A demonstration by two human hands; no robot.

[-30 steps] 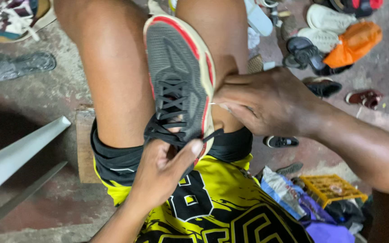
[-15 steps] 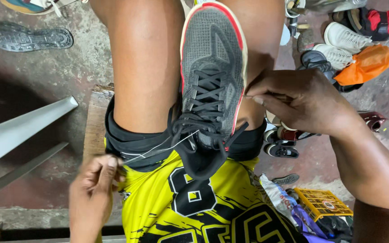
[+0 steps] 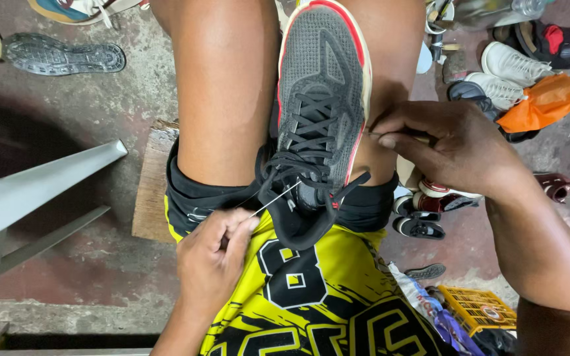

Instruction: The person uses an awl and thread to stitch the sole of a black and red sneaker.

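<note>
Here, left hand (image 3: 211, 264) fingers pinch taut thread (image 3: 273, 201); right hand (image 3: 453, 146) fingers grip tool (image 3: 417, 138) against sneaker (image 3: 321, 105).

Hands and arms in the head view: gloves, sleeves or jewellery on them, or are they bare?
Both are bare. The left hand and right hand wear no gloves, and no rings, watch or wristband show. Neither forearm has a sleeve as far as the frame reaches. Below them the person wears a yellow and black printed jersey and black shorts.
</note>
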